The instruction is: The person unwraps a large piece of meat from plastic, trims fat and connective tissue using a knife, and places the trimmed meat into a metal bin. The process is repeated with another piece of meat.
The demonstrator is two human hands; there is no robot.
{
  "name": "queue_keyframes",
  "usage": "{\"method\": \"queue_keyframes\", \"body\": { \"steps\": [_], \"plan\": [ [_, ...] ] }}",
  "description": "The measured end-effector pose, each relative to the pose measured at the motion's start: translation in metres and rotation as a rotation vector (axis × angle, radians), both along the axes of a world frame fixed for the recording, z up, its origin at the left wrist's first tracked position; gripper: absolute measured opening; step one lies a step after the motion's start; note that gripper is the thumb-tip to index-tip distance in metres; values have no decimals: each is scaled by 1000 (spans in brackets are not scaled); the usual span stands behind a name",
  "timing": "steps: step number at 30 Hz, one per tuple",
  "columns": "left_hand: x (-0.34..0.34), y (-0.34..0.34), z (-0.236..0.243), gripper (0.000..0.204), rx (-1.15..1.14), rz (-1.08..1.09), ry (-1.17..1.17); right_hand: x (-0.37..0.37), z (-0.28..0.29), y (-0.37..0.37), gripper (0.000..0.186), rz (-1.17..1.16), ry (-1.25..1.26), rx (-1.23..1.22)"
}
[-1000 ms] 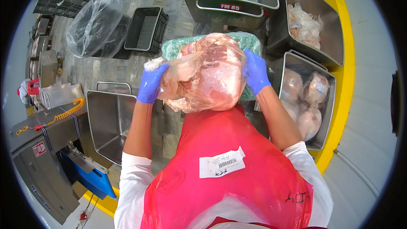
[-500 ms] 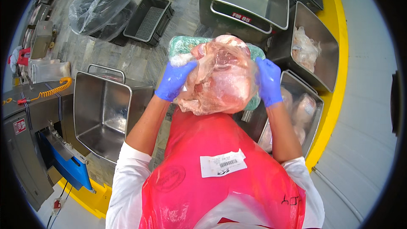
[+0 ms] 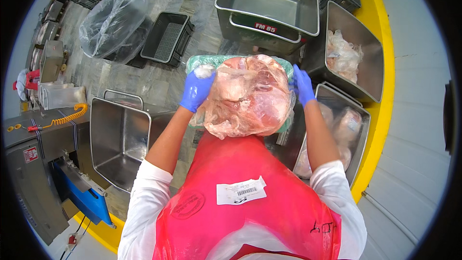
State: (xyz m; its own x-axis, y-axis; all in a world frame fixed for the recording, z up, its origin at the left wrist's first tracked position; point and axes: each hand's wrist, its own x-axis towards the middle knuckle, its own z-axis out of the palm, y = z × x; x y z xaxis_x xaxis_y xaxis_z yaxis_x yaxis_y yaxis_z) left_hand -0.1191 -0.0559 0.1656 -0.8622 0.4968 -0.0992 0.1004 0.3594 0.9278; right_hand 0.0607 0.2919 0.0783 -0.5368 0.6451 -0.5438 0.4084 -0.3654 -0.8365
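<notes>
Meat (image 3: 267,97) in plastic (image 3: 225,123) — left grip (image 3: 196,90) around bunched film (image 3: 204,71), right grip (image 3: 303,86) half-hidden, unclear.

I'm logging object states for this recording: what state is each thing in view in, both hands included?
Large pink meat piece: inside a clear plastic bag
Left blue-gloved hand: closed on bunched whitish plastic
Right blue-gloved hand: fingers extended beside the meat, contact unclear
Green shiny support: beneath the meat, mostly covered
Black rectangular crate: open-topped
Orange-yellow hose: coiled
Rectangular steel bin at right: holding wrapped pink pieces
</notes>
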Motion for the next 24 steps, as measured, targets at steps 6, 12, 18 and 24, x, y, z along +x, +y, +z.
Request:
{"method": "queue_keyframes", "body": {
  "steps": [6, 12, 18, 24],
  "plan": [
    [75, -4, -48, 57, -313, -217, 332, -90, -6, -3, 50, 609, -15, -211],
    [78, 2, -46, 71, -470, -331, 347, -72, -18, -2, 44, 512, 60, -199],
    [68, -12, -63, 73, -459, -344, 391, -53, -23, -8, 37, 395, -29, -23],
    [50, -21, -65, 66, -455, -359, 341, -17, -54, -28, 34, 71, 308, -385]
  ]
}}
